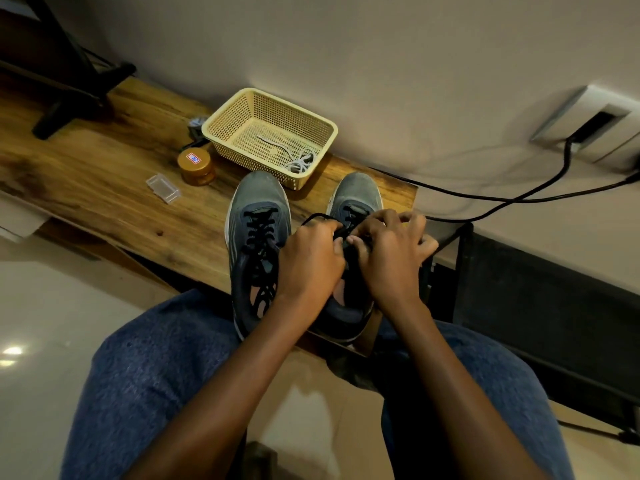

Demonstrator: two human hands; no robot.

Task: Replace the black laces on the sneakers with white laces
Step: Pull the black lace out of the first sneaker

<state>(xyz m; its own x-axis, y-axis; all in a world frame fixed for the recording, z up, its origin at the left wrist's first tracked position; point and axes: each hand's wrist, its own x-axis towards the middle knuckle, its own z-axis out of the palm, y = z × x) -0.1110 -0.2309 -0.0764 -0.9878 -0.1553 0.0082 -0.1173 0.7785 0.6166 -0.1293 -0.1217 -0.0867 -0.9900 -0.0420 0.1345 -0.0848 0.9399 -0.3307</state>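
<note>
Knees: blue-trousered legs [145, 386] at 6 o'clock, nearest the camera, under the table's near edge.
Left hand: left hand [310, 263] over the right sneaker's tongue, fingers curled, pinching the black lace [317, 217] that loops out at its 12 o'clock.
Right hand: right hand [393, 252] just beside the left one, thumb and forefinger pinched on the same lace, other fingers bent and fanned.
Right sneaker: right sneaker [358, 194], grey, toe at 12 o'clock, mostly hidden by both hands.
Left sneaker: left sneaker [258, 216] at 9 o'clock of the hands, black lacing in place.
Table: wooden table [104, 188] carrying both shoes.
Jar: amber jar [195, 166] and a clear box [163, 188] at 10 o'clock.
Basket: cream basket [235, 123] beyond the toes, against the wall.
White laces: white laces [298, 162] bunched in the basket's right corner.
</note>
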